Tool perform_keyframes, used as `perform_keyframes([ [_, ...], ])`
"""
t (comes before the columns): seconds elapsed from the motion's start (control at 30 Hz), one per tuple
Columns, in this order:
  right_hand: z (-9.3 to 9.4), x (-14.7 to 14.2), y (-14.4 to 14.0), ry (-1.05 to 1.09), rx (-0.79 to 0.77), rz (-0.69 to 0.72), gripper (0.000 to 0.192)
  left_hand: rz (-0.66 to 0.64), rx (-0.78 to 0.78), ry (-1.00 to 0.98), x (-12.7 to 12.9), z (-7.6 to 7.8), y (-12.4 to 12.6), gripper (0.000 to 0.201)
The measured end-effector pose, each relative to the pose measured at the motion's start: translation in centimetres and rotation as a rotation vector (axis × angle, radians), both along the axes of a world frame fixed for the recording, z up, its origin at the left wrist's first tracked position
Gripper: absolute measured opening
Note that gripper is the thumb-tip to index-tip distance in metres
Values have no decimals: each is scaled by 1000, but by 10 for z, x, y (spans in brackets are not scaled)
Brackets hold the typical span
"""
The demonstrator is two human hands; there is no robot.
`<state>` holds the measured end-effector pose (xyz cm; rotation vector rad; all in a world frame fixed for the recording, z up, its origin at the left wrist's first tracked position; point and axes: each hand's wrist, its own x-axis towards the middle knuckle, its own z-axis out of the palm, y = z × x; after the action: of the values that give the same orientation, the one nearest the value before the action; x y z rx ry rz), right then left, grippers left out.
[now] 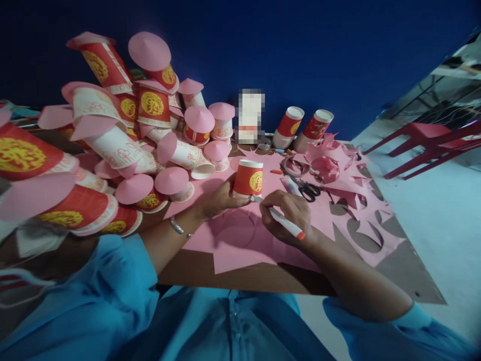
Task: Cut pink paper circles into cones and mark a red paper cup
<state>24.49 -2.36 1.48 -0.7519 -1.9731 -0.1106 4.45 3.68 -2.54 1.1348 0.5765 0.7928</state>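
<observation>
Left hand grasps upturned red cup on pink paper; right hand clenches marker beside it.

Left hand steadies cup; right hand holds marker.

matt pink paper sheet under a red paper cup with a faint sheen and a gold print. smooth white plastic marker with an orange end. dark, dull wooden tabletop. scissors with glossy black plastic handles and metal blades. thin shiny metal bracelet. soft blue cloth sleeve.
</observation>
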Motion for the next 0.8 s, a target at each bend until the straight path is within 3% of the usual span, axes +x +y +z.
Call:
perform_keyframes([
  [0.37,-1,-1,2,6,29,-15,20,17,42,67,-1,-2,1,75],
  [0.8,3,0,2,-21,38,-59,17,-13,9,-2,-1,3,-1,68],
])
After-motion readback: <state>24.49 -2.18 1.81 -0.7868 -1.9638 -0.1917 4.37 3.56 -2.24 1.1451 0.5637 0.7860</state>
